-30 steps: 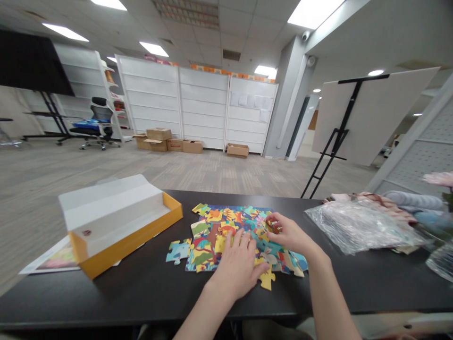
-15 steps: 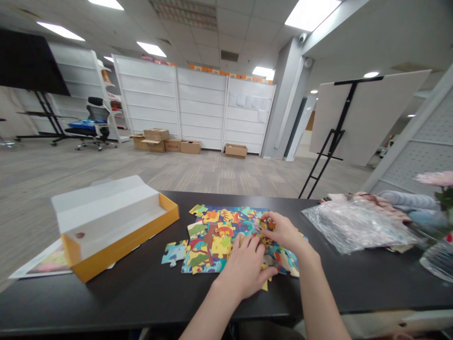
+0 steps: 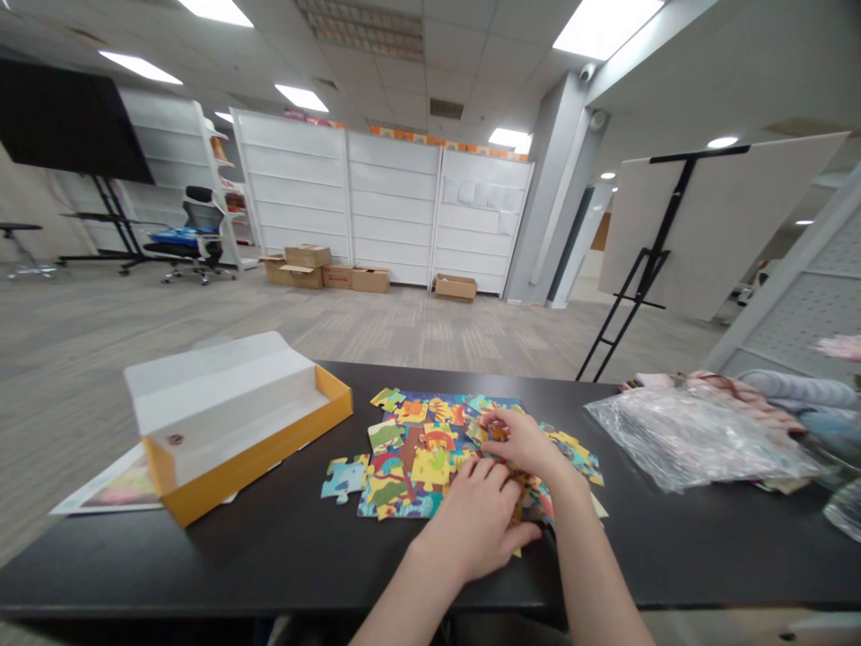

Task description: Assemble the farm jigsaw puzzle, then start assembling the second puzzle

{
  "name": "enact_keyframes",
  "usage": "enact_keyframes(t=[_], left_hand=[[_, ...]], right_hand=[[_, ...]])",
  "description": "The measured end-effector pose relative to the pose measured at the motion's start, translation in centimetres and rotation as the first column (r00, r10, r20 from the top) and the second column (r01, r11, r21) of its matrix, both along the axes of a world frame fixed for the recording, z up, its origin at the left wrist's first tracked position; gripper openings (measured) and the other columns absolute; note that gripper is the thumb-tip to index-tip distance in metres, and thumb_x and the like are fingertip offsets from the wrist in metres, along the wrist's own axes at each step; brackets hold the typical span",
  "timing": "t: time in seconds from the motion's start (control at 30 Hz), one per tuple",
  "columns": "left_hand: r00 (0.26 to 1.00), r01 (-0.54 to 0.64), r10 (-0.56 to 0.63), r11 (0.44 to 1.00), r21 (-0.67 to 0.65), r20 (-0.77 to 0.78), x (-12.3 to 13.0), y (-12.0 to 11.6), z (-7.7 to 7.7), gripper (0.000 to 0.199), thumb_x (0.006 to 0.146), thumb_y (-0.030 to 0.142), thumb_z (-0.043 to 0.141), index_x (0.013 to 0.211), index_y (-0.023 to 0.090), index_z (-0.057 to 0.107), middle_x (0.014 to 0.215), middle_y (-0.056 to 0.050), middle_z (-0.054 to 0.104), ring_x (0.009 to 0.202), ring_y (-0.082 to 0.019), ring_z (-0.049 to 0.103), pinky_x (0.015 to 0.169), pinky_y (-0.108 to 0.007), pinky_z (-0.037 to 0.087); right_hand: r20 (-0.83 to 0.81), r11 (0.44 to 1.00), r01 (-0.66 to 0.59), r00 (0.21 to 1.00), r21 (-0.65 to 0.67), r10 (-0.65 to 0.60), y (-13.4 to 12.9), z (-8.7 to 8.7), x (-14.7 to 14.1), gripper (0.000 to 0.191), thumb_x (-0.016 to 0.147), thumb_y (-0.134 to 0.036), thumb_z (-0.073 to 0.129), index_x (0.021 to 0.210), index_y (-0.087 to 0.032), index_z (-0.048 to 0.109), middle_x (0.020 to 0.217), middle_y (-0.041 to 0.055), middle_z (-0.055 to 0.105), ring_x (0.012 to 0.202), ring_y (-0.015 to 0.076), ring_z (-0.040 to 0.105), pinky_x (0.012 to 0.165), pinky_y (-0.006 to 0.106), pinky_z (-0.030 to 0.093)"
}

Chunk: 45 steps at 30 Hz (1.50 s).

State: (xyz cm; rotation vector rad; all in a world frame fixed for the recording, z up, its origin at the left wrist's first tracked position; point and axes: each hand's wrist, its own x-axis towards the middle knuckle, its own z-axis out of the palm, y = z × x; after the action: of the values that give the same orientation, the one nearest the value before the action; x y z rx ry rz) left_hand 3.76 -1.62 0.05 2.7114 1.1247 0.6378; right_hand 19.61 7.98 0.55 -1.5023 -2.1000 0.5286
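Colourful jigsaw puzzle pieces [image 3: 430, 467] lie in a loose, overlapping spread on a printed puzzle sheet on the black table. My left hand [image 3: 481, 516] rests palm down over the lower middle of the pieces, its fingers stretched out and its thumb pointing right. Just above it, my right hand [image 3: 531, 444] has thumb and fingers curled together around a brownish-orange puzzle piece [image 3: 496, 432]. One light-blue piece [image 3: 344, 478] pokes out past the left edge of the spread. The hands hide the pieces beneath them.
An opened yellow box [image 3: 262, 453] with a white lid stands on the left, over a printed sheet [image 3: 111, 489]. Clear plastic packaging [image 3: 700, 431] and folded cloth lie at the right. Beyond the table [image 3: 323, 565] are cardboard boxes [image 3: 309, 266] and a stand with a board [image 3: 656, 242].
My right hand has moved left over the pieces, closer to my left hand, uncovering more pieces at the right. My left hand stays nearly in place. The view has turned slightly left.
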Motion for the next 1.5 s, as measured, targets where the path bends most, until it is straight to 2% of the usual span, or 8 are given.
enact_keyframes(t=[0.2, 0.37, 0.5, 0.6, 0.77, 1.07, 1.37, 1.5], left_hand=[[1.0, 0.01, -0.01, 1.0, 0.005, 0.009, -0.1, -0.1, 0.3, 0.037, 0.094, 0.053, 0.057, 0.108, 0.019, 0.064, 0.118, -0.008, 0.065, 0.117, -0.027, 0.056, 0.108, -0.045, 0.042], [0.998, -0.067, 0.067, 0.998, 0.016, -0.008, 0.0, 0.0, 0.1, 0.038, 0.095, 0.054, 0.054, 0.108, 0.019, 0.064, 0.124, -0.009, 0.063, 0.123, -0.028, 0.053, 0.111, -0.048, 0.039], [0.983, -0.183, 0.183, 0.983, 0.022, -0.01, 0.1, 0.1, -0.9, 0.05, 0.097, 0.059, 0.046, 0.123, 0.019, 0.06, 0.143, -0.014, 0.053, 0.137, -0.034, 0.044, 0.115, -0.055, 0.034], [0.975, -0.222, 0.222, 0.975, 0.01, -0.014, 0.2, 0.2, -1.5, 0.058, 0.097, 0.063, 0.039, 0.13, 0.019, 0.057, 0.149, -0.016, 0.049, 0.141, -0.035, 0.039, 0.117, -0.059, 0.03], [0.97, -0.245, 0.245, 0.97, -0.01, -0.013, 0.3, 0.3, -1.4, 0.06, 0.099, 0.063, 0.035, 0.134, 0.019, 0.056, 0.145, -0.014, 0.054, 0.139, -0.035, 0.042, 0.117, -0.062, 0.027], [0.966, -0.258, 0.258, 0.966, -0.022, -0.003, 0.2, 0.2, -0.6, 0.054, 0.099, 0.059, 0.04, 0.131, 0.02, 0.059, 0.134, -0.012, 0.061, 0.133, -0.033, 0.047, 0.117, -0.06, 0.029], [0.965, -0.263, 0.263, 0.965, 0.009, 0.009, 0.3, 0.4, -0.7, 0.051, 0.098, 0.057, 0.043, 0.129, 0.021, 0.06, 0.131, -0.012, 0.061, 0.129, -0.033, 0.049, 0.116, -0.06, 0.029], [0.964, -0.265, 0.265, 0.964, 0.022, 0.015, 0.3, 0.4, -0.7, 0.046, 0.098, 0.054, 0.045, 0.125, 0.02, 0.062, 0.128, -0.013, 0.061, 0.126, -0.032, 0.051, 0.115, -0.058, 0.031]], right_hand=[[-0.084, 0.995, 0.087, 0.993, 0.056, -0.082, -0.4, 0.7, 1.8, 0.027, 0.075, -0.031, 0.072, 0.1, -0.021, 0.07, 0.102, 0.0055, 0.075, 0.089, 0.0209, 0.069, 0.082, 0.033, 0.053], [0.069, 0.99, 0.138, 0.988, 0.039, -0.141, -0.5, 0.4, 2.1, 0.023, 0.073, -0.031, 0.074, 0.093, -0.019, 0.071, 0.092, 0.0046, 0.075, 0.081, 0.0205, 0.067, 0.076, 0.031, 0.05], [0.165, 0.985, 0.166, 0.971, 0.049, -0.172, -0.4, 0.1, 2.0, 0.019, 0.076, -0.03, 0.073, 0.091, -0.02, 0.071, 0.09, 0.005, 0.075, 0.082, 0.0215, 0.068, 0.074, 0.03, 0.048], [0.184, 0.982, 0.18, 0.965, 0.053, -0.187, -0.4, 0.1, 2.2, 0.019, 0.075, -0.03, 0.073, 0.092, -0.02, 0.072, 0.092, 0.0052, 0.075, 0.084, 0.0222, 0.068, 0.075, 0.03, 0.047], [0.226, 0.968, 0.246, 0.942, 0.045, -0.25, -0.5, 0.3, 2.8, 0.022, 0.078, -0.031, 0.07, 0.097, -0.02, 0.072, 0.094, 0.0073, 0.075, 0.087, 0.0241, 0.069, 0.077, 0.031, 0.046], [0.24, 0.938, 0.322, 0.907, 0.13, -0.345, 0.3, -0.4, 2.3, 0.016, 0.081, -0.025, 0.068, 0.096, -0.02, 0.071, 0.099, 0.0088, 0.075, 0.094, 0.0246, 0.07, 0.081, 0.03, 0.047], [0.174, 0.934, 0.323, 0.921, 0.156, -0.348, 0.3, -0.6, 2.3, 0.015, 0.074, -0.025, 0.074, 0.087, -0.019, 0.072, 0.094, 0.0104, 0.076, 0.088, 0.0258, 0.07, 0.08, 0.033, 0.049], [0.139, 0.953, 0.279, 0.946, 0.116, -0.294, 0.5, -0.6, 2.1, 0.012, 0.074, -0.025, 0.072, 0.086, -0.02, 0.071, 0.092, 0.0071, 0.077, 0.088, 0.0235, 0.071, 0.08, 0.032, 0.05]])
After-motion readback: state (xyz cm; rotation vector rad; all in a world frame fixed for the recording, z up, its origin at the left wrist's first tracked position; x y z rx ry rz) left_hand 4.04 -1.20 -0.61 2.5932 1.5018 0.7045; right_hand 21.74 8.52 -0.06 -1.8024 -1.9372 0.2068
